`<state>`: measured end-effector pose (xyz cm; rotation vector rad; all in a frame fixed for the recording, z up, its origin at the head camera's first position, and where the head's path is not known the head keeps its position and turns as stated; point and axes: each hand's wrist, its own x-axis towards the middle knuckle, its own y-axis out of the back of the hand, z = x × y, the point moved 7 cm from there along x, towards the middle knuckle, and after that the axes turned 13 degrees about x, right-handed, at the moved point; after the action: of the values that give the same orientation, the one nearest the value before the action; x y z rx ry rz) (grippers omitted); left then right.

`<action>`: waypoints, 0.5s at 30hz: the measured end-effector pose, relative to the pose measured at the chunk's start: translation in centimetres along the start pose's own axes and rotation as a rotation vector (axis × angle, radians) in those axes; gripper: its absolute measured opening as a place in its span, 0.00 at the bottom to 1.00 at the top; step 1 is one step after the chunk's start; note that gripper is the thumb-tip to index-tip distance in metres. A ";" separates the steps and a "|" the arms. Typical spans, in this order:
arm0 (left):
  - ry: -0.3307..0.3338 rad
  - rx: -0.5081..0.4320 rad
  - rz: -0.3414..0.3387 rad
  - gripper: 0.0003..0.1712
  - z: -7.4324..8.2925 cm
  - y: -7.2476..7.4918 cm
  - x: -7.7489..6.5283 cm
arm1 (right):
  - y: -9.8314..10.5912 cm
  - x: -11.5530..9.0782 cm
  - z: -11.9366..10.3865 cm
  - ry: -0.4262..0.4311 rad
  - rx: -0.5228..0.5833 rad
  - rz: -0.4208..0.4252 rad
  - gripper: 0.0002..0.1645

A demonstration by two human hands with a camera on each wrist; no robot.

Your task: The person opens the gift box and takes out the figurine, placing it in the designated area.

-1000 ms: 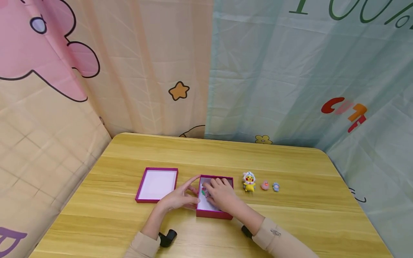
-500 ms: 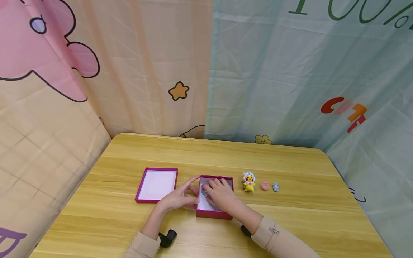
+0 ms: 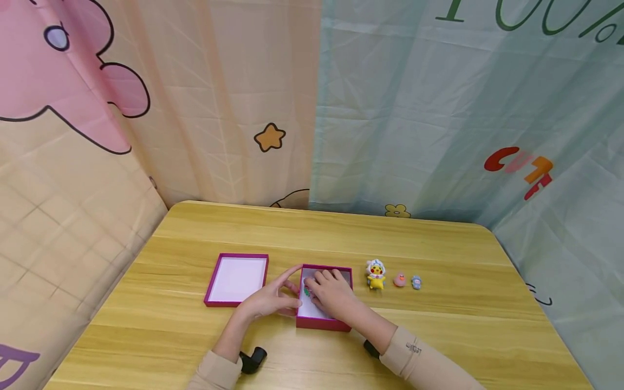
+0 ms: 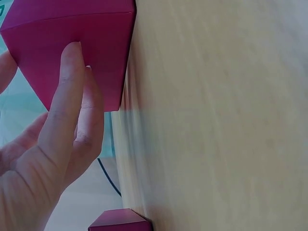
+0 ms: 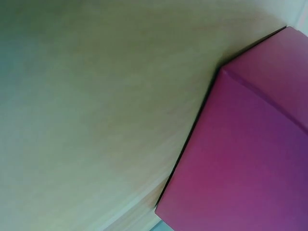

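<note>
A magenta box (image 3: 323, 324) with a white inside stands with its top uncovered on the table. My left hand (image 3: 267, 299) lies along its left side; in the left wrist view the thumb and fingers (image 4: 72, 72) touch the outer wall without wrapping round it. My right hand (image 3: 335, 295) reaches down into the box with bent fingers. By its fingertips is a small pink and green thing (image 3: 307, 291), mostly covered, so its kind is unclear. Whether those fingers pinch it is hidden. The right wrist view shows only the magenta box (image 5: 250, 154) and the tabletop.
A matching box lid (image 3: 241, 279) lies inside up, left of the box. To the right stand a yellow figurine with a white hood (image 3: 376, 274), a small pink figurine (image 3: 400, 280) and a small blue one (image 3: 416, 282). Printed curtains hang behind the wooden table (image 3: 439, 336).
My right hand has shifted slightly left inside the box, and less of the pink and green thing shows. The left hand and the box hold their places.
</note>
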<state>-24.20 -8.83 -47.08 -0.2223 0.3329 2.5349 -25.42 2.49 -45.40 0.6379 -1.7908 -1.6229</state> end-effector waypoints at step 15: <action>0.005 0.010 0.006 0.47 0.2 0.0 0.0 | 1.1 -0.3 0.0 0.030 0.026 0.120 0.17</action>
<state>-24.22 -8.81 -46.89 -0.2245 0.3483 2.5385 -25.19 2.82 -44.37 0.5526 -1.7957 -1.5057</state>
